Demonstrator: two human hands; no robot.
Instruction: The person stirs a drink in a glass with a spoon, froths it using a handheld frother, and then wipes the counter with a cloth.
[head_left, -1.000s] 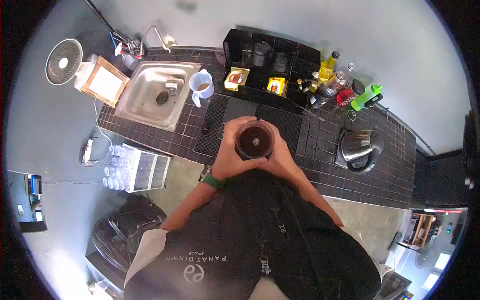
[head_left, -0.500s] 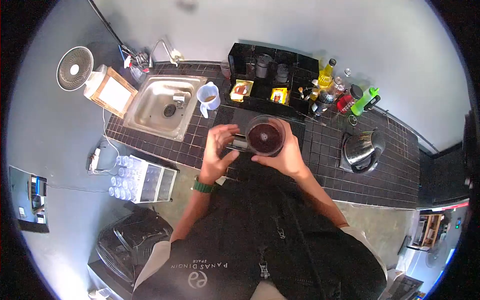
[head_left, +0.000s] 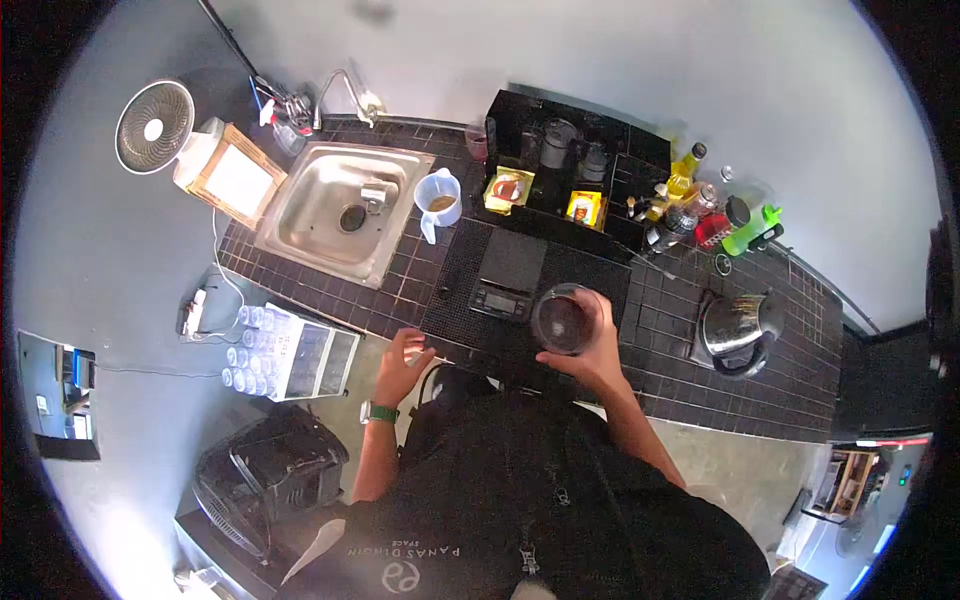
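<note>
Running along a pale wall, the surface [head_left: 660, 330] is clad in small dark tiles and is seen from above, through a strongly curved lens. A steel sink [head_left: 345, 212] is let into it, well off to the left of the left hand [head_left: 402, 362], with a tap at its far rim and a white measuring jug [head_left: 440, 200] just beside its right edge. Beyond the right hand [head_left: 590, 345], against the wall, stands a black organiser [head_left: 575, 185] holding packets and dark canisters; past that hand to the right sits a cluster of bottles [head_left: 715, 215] (yellow, red and green among them) and, nearer, a steel kettle [head_left: 740, 330]. A black ribbed mat [head_left: 455, 270] lies between the two hands and carries a small black scale [head_left: 508, 275]. Below the surface edge, left of the left hand, a rack of clear bottles [head_left: 280, 345] is visible, and a white fan [head_left: 152, 125] stands in the far corner.

The right hand is wrapped around a clear glass [head_left: 565, 318] with dark contents, fingers closed on its right side and underside; the glass is raised over the mat, just right of the scale. The left hand is loosely open, fingers slightly curled, holding nothing, at the near edge of the surface, well apart from the glass.
</note>
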